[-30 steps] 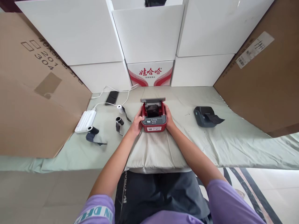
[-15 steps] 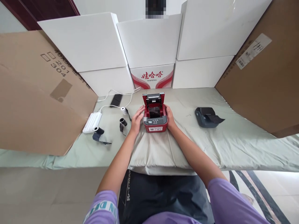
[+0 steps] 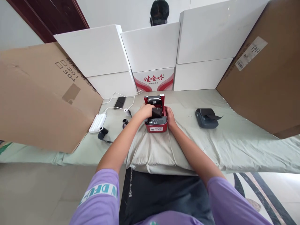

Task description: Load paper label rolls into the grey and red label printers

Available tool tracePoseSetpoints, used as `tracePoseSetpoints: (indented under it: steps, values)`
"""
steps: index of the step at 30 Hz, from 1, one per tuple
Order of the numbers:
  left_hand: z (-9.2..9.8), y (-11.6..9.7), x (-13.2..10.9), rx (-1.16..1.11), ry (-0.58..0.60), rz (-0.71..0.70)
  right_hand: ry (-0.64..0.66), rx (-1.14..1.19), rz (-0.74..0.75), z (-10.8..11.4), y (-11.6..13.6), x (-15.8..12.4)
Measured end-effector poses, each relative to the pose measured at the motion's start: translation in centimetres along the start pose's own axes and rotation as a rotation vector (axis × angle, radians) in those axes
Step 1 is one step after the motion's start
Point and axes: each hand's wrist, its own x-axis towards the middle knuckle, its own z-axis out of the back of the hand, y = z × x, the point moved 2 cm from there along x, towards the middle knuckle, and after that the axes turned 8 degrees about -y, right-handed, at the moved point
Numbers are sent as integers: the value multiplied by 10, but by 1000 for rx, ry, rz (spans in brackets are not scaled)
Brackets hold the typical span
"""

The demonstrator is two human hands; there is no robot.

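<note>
Red printer (image 3: pixel 156 121): upright on the cloth (image 3: pixel 180 147), between the fingers of both hands.
Lid (image 3: pixel 154 99): raised, standing beyond the left fingers.
Left hand (image 3: pixel 145 110): fingers reach over the left wall into the printer's open bay, beside the dark roll (image 3: pixel 157 112); tips hidden, so whether they grip anything cannot be told.
Right hand (image 3: pixel 171 118): fingers unclenched, laid against the printer's right wall.
White label (image 3: pixel 156 128): on the printer's front face, nearer the wearer than the fingers.
Loose white roll (image 3: pixel 127 112): left of the left fingers, dark tail attached.
Loose dark rolls (image 3: pixel 103 130): two, farther left of the left fingers; one partly covered by the forearm.
White block (image 3: pixel 97 123): well left of the left fingers, white cable (image 3: pixel 114 108) attached.
Phone-like slab (image 3: pixel 119 102): left of and beyond the left fingers, lying flat.
Dark printer (image 3: pixel 207 119): well right of the right fingers, dark strip protruding.
</note>
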Motion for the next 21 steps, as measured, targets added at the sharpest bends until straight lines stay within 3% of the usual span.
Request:
tracePoseSetpoints:
  steps: [7, 13, 17, 21]
  values:
    - [-9, 8, 1, -28, 16, -63, 4, 31, -34, -1, 0, 1]
    - [-1, 3, -5, -100, -11, -53, -6, 81, -50, -3, 3, 1]
    - [15, -4, -37, -420, -136, -56, -2, 87, -72, -3, 2, 1]
    - [53, 6, -97, -592, -381, 9, 3, 83, -70, -3, 0, 1]
